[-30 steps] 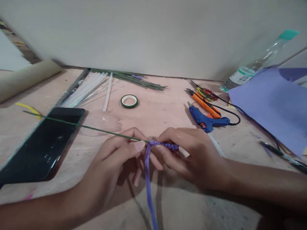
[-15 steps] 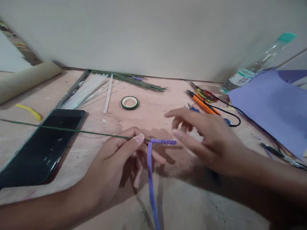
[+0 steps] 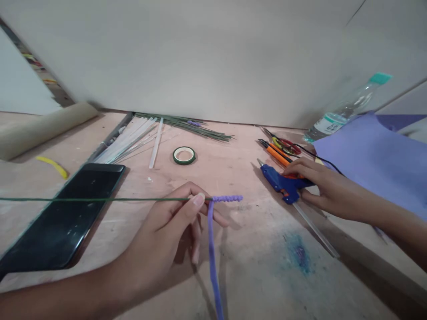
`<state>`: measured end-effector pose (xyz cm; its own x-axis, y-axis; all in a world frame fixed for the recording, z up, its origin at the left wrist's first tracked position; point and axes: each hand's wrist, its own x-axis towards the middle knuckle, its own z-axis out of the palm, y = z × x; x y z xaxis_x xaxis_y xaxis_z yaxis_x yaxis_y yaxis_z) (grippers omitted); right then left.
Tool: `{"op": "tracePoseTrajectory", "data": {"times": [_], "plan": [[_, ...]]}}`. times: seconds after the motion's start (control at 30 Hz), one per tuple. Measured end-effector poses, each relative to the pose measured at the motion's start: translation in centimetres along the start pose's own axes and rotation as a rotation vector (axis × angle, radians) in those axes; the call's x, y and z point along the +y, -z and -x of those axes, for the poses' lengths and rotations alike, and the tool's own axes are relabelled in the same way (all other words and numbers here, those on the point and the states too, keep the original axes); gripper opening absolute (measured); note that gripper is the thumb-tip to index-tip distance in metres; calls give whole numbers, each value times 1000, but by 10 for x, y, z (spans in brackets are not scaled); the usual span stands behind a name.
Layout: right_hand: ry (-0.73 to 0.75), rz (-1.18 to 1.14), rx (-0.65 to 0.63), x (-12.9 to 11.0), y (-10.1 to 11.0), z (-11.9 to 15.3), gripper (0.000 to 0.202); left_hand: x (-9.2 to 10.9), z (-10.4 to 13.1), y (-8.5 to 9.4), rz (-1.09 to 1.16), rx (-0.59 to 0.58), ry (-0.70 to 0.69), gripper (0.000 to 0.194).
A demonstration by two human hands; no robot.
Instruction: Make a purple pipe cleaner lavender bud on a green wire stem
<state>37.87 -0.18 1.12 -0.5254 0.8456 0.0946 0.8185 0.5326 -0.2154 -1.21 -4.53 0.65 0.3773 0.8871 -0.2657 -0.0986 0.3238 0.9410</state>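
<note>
Between thumb and fingers my left hand point(image 3: 178, 222) pinches a thin green stem point(image 3: 130, 199), which runs level out to the left edge. The stem's right end is wrapped in a ruffled purple strip point(image 3: 228, 198), and the loose tail point(image 3: 212, 258) of that strip hangs down toward me. On the right, my right hand point(image 3: 320, 184) is closed round the handle of a blue glue gun point(image 3: 280, 180). Its metal nozzle points up and left, and a clear glue stick point(image 3: 316, 230) sticks out of its back end.
Behind lie a roll of green tape point(image 3: 184, 155), white glue sticks point(image 3: 128, 138) and green stems point(image 3: 187, 124). A phone point(image 3: 63, 218) is at left. Near the right hand are an orange cutter point(image 3: 275, 153), pliers point(image 3: 283, 144), a bottle point(image 3: 343, 111) and purple sheets point(image 3: 370, 155).
My right hand has moved right, away from the wrapped stem end, and taken hold of the glue gun. My left hand keeps its pinch; the stem now lies more level.
</note>
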Motion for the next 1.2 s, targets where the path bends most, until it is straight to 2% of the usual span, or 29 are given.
{"op": "tracePoseTrajectory", "data": {"times": [0.13,0.2,0.3,0.37,0.47,0.57,0.7,0.8,1.07,1.2], "plan": [[62,-160,216,-27,-9,-4,38,-1,-2,0,-52,81,-1,41],[116,-294,382,-48,-14,-3,39,-2,-3,0,-75,85,-6,43],[238,-451,485,-84,-22,0,29,-1,-2,0,-80,56,-20,42],[152,-564,566,-106,-27,0,25,0,-1,0,-56,41,0,42],[151,-638,531,-128,-33,-4,24,1,1,-2,29,39,40,40],[158,-638,479,-134,-39,-11,25,3,1,-4,20,43,33,38],[176,-618,403,-133,-41,-18,26,4,-2,-4,-45,31,-26,38],[187,-617,372,-131,-40,-20,23,5,-2,-5,-43,31,-5,35],[216,-621,349,-129,-39,-20,28,5,1,-4,-92,29,-11,36],[205,-619,333,-129,-41,-20,24,5,-1,-3,-90,32,-10,37]]}}
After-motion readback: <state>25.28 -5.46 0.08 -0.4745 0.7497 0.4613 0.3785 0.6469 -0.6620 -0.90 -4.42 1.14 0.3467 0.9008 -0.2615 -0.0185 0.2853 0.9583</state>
